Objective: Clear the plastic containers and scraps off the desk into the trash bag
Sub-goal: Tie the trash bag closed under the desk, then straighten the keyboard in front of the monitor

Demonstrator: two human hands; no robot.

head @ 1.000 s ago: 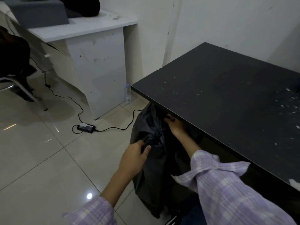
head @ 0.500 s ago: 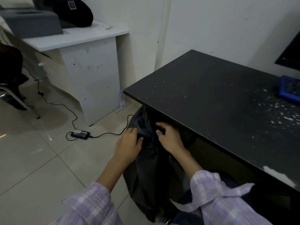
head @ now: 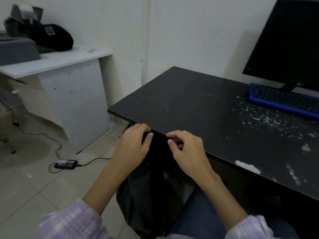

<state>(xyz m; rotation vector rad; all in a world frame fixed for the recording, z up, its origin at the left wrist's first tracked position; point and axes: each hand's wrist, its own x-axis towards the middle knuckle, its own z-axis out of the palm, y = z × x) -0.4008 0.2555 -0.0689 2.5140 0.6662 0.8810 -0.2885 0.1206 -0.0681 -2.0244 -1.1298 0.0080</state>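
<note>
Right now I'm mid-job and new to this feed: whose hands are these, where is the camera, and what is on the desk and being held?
There is no machine. The single picture comes from a camera worn on a person's head, looking forward and down. Their left hand and right hand both pinch the top of a black trash bag that hangs at the front edge of the black desk. On the desk lie scattered white scraps, with a blue-framed keyboard and a dark monitor at the back right. No plastic containers are visible.
</note>
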